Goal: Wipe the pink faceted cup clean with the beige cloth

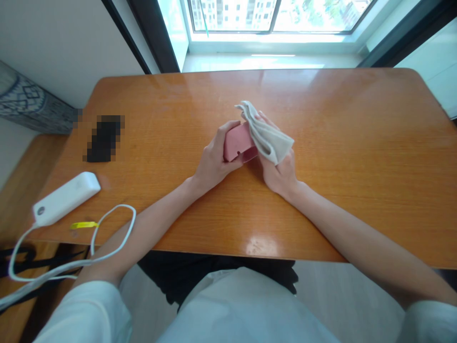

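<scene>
My left hand is wrapped round a small pink box-shaped object, holding it just above the middle of the orange wooden table. Thumb on top, fingers underneath. My right hand holds a crumpled off-white cloth pressed against the right side and top of the pink object. The cloth drapes over my right fingers and hides most of them. The right end of the pink object is covered by the cloth.
A white power strip lies at the table's left edge, its white cable looping off the front. A black pixelated item lies on the left. A window runs behind the table; a patterned cushion sits far left.
</scene>
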Tool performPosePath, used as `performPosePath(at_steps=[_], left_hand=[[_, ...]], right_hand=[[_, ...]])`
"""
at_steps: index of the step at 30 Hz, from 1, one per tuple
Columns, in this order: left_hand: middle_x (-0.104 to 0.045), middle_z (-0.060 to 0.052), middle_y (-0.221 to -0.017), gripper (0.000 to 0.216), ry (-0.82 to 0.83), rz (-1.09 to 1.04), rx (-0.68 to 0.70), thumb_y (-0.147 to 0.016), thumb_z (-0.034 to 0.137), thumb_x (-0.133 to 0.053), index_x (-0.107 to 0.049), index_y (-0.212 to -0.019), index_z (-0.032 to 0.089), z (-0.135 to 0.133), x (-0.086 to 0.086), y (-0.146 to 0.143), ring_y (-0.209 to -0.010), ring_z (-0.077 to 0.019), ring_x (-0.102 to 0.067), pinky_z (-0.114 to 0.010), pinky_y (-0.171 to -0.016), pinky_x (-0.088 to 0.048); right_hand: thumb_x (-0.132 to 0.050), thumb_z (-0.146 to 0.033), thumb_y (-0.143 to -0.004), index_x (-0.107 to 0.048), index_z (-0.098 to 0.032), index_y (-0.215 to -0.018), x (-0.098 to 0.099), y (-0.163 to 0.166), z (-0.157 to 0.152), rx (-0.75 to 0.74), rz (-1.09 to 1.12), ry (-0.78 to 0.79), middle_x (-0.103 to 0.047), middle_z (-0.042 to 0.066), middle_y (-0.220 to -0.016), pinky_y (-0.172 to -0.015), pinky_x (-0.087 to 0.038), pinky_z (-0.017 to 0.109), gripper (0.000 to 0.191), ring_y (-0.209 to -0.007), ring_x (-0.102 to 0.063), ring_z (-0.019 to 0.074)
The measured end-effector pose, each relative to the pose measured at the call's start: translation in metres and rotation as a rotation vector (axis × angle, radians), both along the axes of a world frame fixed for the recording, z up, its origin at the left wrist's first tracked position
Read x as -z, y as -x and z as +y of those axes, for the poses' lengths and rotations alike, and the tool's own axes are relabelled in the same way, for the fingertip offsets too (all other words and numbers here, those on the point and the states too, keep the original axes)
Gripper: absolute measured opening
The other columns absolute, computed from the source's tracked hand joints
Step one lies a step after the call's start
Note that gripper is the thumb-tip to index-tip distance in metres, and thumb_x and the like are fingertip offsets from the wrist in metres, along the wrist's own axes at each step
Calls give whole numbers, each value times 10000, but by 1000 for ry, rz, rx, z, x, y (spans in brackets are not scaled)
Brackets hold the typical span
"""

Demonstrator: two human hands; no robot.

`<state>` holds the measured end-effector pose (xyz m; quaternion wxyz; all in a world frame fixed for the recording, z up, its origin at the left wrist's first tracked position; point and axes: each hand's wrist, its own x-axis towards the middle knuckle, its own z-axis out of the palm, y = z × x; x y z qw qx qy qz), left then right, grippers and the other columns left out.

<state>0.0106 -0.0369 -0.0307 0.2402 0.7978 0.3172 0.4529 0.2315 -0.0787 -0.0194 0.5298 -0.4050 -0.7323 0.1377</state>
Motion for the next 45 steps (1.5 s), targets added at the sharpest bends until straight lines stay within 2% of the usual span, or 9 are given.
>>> performPosePath(at_steps=[4, 10, 16, 23, 30, 33, 37, 42, 45], left_hand=[[-717, -105, -1589, 791, 21, -31, 4, -1044, 628, -810, -432, -1671, 329, 1, 2, 0, -1349, -314, -781, -469, -1100, -667], [-662, -104, -1662, 742, 5, 15, 12, -1084, 612, -752, -413, -1686, 340, 2, 1, 0, -1364, -305, -765, -449, -1130, -639], [-681, -115, -1640, 822, 26, -7, 16, -1052, 648, -794, -388, -1697, 339, 2, 3, 1, -1403, -330, -754, -486, -1146, -638], [-670, -107, -1649, 761, 7, 18, -3, -1087, 663, -735, -405, -1697, 350, 3, 2, 0, -1386, -310, -756, -455, -1139, -640], [-667, -124, -1641, 818, 8, 7, 11, -1065, 669, -774, -376, -1690, 324, 4, 4, 0, -1395, -319, -757, -452, -1118, -645], [-668, -124, -1639, 759, 0, 21, 13, -1085, 635, -746, -395, -1681, 322, 4, 3, -1, -1371, -304, -758, -440, -1098, -647], [-664, -115, -1643, 728, -7, 29, 5, -1095, 614, -716, -386, -1681, 334, 5, 2, -1, -1345, -291, -756, -425, -1083, -650], [-606, -139, -1669, 670, -38, 41, 43, -1152, 648, -601, -354, -1689, 332, 4, 0, 2, -1451, -315, -699, -476, -1187, -623], [-559, -182, -1679, 717, -32, 59, 115, -1169, 650, -577, -271, -1714, 301, 1, 5, 2, -1463, -325, -687, -504, -1192, -621]], right_hand=[[-544, -480, -1197, -501, -498, -1778, -4, 1, -1, -73, -79, -101, -484, -33, -1895, -1475, -385, 639, 582, -1767, -461, 332], [-423, -597, -1228, -619, -409, -1690, 14, -6, 13, 37, 85, 123, -708, -1, -1704, -1379, -523, 664, 535, -1562, -704, 325], [-512, -573, -1191, -538, -476, -1755, -4, 2, -2, -36, -93, -95, -530, -19, -1865, -1468, -401, 645, 572, -1749, -493, 324], [-443, -743, -1182, -733, -319, -1548, 17, -5, 13, 110, 175, 291, -810, 67, -1565, -1335, -574, 625, 631, -1506, -743, 345], [-461, -699, -1177, -602, -459, -1690, -8, 3, -3, -20, -98, -7, -532, -5, -1862, -1481, -378, 632, 585, -1761, -473, 333], [-440, -709, -1190, -648, -382, -1646, 7, -2, 10, 25, 56, 113, -671, 22, -1742, -1433, -447, 658, 598, -1674, -594, 338], [-477, -739, -1179, -777, -300, -1452, 32, -11, 21, 127, 218, 327, -857, 52, -1457, -1263, -646, 553, 598, -1416, -799, 322], [-446, -689, -1205, -734, -324, -1535, 31, -11, 19, 91, 187, 239, -854, 25, -1432, -1254, -643, 587, 570, -1373, -813, 295], [-409, -696, -1206, -675, -366, -1624, 19, -6, 15, 95, 138, 149, -785, 17, -1581, -1352, -545, 649, 596, -1548, -709, 322]])
